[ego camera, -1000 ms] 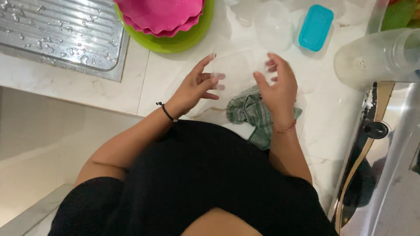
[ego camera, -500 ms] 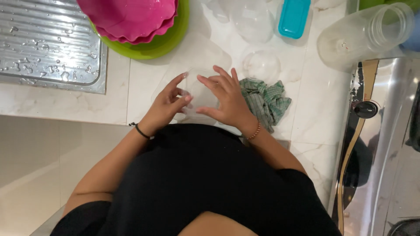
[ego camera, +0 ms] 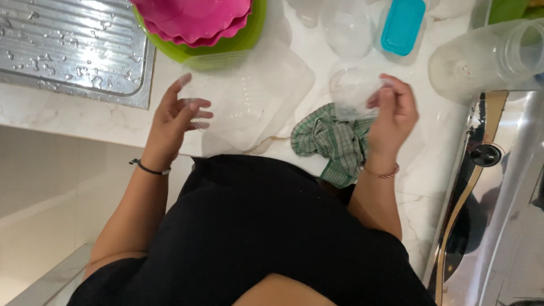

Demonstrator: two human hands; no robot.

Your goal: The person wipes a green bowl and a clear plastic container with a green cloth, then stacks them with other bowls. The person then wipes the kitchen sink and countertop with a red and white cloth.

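Packaging of sorts – clear lidded tub [ego camera: 249, 96] on counter; teal-lidded box [ego camera: 402, 25] beyond – labels unclear.

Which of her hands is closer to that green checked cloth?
Right. The right hand holds a clear cup just above the cloth; the left hand is far off, holding a clear tub.

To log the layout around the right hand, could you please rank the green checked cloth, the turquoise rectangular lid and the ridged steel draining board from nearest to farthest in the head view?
From the right hand:
1. Green checked cloth, just beside it, toward the body.
2. Turquoise rectangular lid, beyond the hand at the counter's back.
3. Ridged steel draining board, far across on the left-hand side.
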